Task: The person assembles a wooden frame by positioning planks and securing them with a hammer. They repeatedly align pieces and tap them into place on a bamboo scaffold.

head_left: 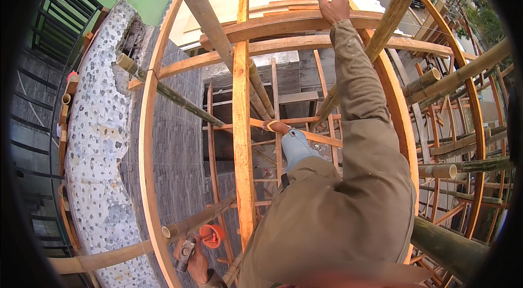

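Two hands worked a scaffold of raw timber and bamboo high against a brick wall (180,146). The right hand (332,4) reached up at full stretch, its fingers curled onto a flat wooden rail (289,20) that ran crosswise just below the palm; whether it truly clamped the rail could not be told. The sleeve beneath it was drab khaki cloth. The left hand (197,261) hung low, clenched around the handle of a hammer (185,252) whose dull metal head pointed up and to that hand's left. Just above the knuckles sat a small orange cup (212,235), round and plastic-looking, beside the cut, hollow end of a bamboo pole (190,225). Right of the hand rose a tall plank (242,124), pale, rough-sawn and straight. Far to its left stood a concrete column (101,152), grey-white and pitted with dark pebbles, its top broken open. A sandalled foot (275,126) rested on a thin slat well above the hammer. More round bamboo poles (463,73), green-brown and jointed, crossed under the raised arm's right side.
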A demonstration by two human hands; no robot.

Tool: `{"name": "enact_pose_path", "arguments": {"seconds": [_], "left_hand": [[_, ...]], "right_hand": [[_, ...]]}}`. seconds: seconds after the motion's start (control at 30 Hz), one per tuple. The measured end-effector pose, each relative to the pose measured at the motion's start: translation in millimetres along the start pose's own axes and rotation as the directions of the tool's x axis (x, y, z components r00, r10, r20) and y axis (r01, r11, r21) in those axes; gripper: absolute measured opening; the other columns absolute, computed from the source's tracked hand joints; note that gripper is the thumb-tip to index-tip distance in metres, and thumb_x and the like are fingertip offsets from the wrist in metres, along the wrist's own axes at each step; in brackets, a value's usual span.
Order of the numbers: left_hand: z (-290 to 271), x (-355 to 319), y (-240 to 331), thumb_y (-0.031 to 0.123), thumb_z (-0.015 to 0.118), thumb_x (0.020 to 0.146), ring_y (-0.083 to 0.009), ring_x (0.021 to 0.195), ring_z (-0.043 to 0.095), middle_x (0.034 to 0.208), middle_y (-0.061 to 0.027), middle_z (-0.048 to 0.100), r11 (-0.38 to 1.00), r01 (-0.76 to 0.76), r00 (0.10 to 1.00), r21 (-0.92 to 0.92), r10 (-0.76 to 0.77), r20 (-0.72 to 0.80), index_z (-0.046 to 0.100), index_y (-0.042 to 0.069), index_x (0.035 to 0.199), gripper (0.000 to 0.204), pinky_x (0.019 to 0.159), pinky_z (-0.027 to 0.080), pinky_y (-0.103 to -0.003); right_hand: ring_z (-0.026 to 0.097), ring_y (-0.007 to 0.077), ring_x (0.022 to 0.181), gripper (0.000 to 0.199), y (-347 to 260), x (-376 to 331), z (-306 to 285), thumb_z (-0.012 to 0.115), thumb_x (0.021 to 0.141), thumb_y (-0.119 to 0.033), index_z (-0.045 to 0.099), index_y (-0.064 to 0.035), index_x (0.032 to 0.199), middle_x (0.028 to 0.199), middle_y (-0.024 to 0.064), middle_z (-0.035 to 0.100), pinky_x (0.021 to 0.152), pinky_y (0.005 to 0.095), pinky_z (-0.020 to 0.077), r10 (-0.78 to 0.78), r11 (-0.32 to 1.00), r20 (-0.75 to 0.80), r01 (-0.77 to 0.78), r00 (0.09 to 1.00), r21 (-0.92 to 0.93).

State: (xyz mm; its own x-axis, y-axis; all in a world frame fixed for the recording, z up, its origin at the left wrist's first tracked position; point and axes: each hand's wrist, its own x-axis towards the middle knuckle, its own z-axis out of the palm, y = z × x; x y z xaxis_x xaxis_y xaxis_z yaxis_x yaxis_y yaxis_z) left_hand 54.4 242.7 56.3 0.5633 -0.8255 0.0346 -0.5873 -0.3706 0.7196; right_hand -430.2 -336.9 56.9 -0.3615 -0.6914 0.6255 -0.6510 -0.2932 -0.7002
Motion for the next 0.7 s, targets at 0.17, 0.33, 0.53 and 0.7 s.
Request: {"name": "enact_pose_path", "arguments": {"seconds": [0.17, 0.33, 0.53, 0.7], "left_hand": [[13, 8, 21, 0.015, 0.065, 0.099, -0.0158, 0.082, 0.067, 0.083, -0.0079, 0.071, 0.994, -0.111, 0.992, 0.007, 0.11, 0.06, 0.063, 0.001, 0.093, 0.015, 0.078, 0.053, -0.032], [16, 14, 49, 0.009, 0.066, 0.095, -0.0175, 0.078, 0.066, 0.079, -0.0091, 0.07, 0.988, -0.149, 0.986, 0.029, 0.146, 0.083, 0.064, -0.002, 0.084, 0.016, 0.075, 0.052, -0.032], [21, 14, 47, 0.008, 0.066, 0.095, -0.0168, 0.077, 0.065, 0.081, -0.0087, 0.069, 0.984, -0.172, 0.983, -0.045, 0.175, 0.061, 0.064, 0.0, 0.085, 0.013, 0.073, 0.051, -0.032], [26, 8, 31, 0.015, 0.064, 0.099, -0.015, 0.079, 0.064, 0.084, -0.0073, 0.069, 0.992, -0.035, 0.996, -0.121, 0.045, 0.077, 0.062, 0.003, 0.091, 0.015, 0.073, 0.05, -0.029]], "right_hand": [[0.066, 0.0155, 0.068, 0.021, 18, -104, 32, 0.069, 0.093, -0.019, 0.067, 0.0019, 0.089, 0.078, 0.0085, 0.068, 0.064, 0.0303, 0.0552, 0.253, 0.799, -0.09, -0.156, 0.963, 0.58], [0.063, 0.0218, 0.095, 0.048, 53, -153, 84, 0.069, 0.095, -0.023, 0.049, 0.0062, 0.127, 0.112, 0.0151, 0.061, 0.08, 0.0362, 0.0572, 0.528, 0.317, 0.399, -0.61, 0.749, 0.726], [0.019, 0.0478, 0.147, 0.094, 57, -136, 109, 0.077, 0.088, -0.034, 0.014, -0.0111, 0.154, 0.158, 0.0229, 0.016, 0.115, 0.0665, 0.0353, 0.374, -0.214, 0.576, -0.537, 0.727, 0.816], [0.018, 0.0523, 0.146, 0.082, 53, -123, 113, 0.072, 0.093, -0.029, 0.015, -0.0194, 0.151, 0.155, 0.0214, 0.022, 0.11, 0.0746, 0.0346, 0.254, -0.256, 0.504, -0.446, 0.825, 0.858]]}}
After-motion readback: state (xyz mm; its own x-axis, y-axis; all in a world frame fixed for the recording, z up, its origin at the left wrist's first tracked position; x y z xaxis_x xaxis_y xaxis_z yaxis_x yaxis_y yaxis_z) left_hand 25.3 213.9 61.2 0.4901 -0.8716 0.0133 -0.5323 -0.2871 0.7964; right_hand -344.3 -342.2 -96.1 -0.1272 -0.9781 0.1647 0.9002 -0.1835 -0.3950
